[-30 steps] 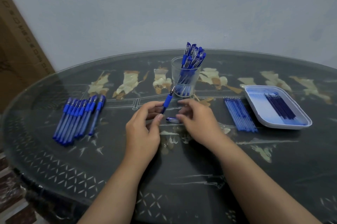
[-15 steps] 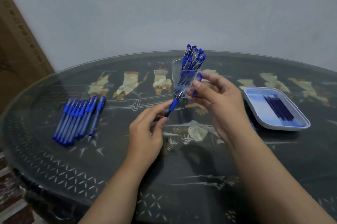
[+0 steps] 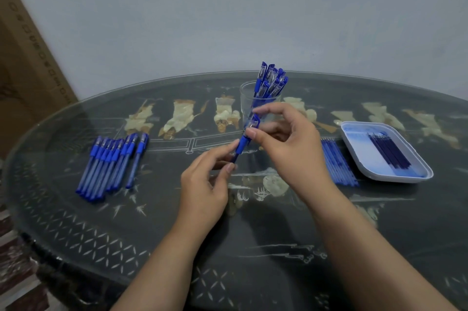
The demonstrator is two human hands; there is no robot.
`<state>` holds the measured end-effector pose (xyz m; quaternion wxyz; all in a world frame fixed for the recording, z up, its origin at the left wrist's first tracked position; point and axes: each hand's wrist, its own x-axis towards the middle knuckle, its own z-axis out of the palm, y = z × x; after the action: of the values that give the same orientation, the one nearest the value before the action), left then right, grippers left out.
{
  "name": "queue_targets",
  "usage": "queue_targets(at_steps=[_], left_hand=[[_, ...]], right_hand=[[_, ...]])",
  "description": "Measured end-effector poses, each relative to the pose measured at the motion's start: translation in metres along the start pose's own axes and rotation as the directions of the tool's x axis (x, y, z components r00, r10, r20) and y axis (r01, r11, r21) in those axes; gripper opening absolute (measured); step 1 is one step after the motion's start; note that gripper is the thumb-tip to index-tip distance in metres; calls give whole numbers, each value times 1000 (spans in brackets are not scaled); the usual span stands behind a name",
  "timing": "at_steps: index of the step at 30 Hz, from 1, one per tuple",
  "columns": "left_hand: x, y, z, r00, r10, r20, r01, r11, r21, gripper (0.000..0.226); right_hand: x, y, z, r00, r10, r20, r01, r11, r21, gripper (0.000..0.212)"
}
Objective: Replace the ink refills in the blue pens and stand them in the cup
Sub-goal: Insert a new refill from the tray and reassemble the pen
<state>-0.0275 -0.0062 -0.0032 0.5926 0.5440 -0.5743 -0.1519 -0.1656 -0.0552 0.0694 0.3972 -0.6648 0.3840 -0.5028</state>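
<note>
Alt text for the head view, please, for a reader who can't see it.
The left hand holds a blue pen over a dark table while the right hand pinches the cap at its far end. Behind stands a clear cup of capped pens; a row of pens lies left, loose refills and a tray of darker refills right.

Setting: a domestic room, most likely a home. Indicators: an oval surface (image 3: 76, 209) with glass top over dark lacquer and inlaid figure decoration; a plain painted wall (image 3: 228, 12); a cardboard box (image 3: 27, 62) leaning at left.
</note>
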Motion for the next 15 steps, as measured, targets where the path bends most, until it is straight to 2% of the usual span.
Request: queue_targets(at_steps=[4,8,15], left_hand=[[0,-1,0,999,-42,-18,41,997,-65,49],[0,-1,0,996,-80,-39,75,992,-97,51],[0,0,0,995,-96,-31,91,988,-125,54]], right_hand=[[-1,0,5,995,-103,-14,102,992,-71,26],[2,0,10,992,-125,-7,125,991,-54,38],[1,3,13,989,-146,-26,144,988,-61,39]])
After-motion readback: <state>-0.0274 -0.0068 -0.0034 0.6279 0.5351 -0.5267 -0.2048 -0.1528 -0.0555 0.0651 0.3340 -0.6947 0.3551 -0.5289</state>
